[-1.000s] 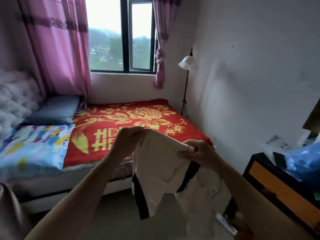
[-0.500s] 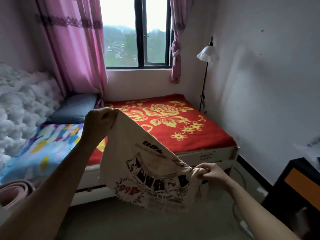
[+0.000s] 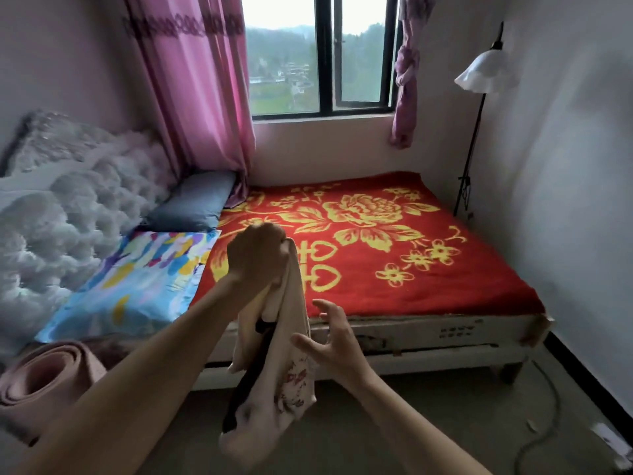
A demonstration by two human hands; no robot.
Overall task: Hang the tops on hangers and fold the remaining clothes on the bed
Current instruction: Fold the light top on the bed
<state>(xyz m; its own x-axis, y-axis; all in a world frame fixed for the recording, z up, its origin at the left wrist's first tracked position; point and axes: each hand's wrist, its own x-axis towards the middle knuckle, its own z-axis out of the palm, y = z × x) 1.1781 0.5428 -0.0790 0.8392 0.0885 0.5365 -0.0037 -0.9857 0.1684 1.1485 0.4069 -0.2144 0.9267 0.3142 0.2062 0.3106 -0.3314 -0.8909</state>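
Top (image 3: 291,382): cream, printed; hangs bunched, in front of bed (image 3: 411,279) near edge.
L hand (image 3: 255,258): fingers curled tight on top's upper end.
R hand (image 3: 330,344): fingers spread, just right of top, holding nothing.
Change: R pinch dropped; top no longer stretched.
Meaning: regrip likely; not yet hung.

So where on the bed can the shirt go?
The red flowered blanket is bare, from the grey pillow and colourful pillow across to the wall by the lamp. The headboard side is crowded: both pillows, plus a rolled pink mat.
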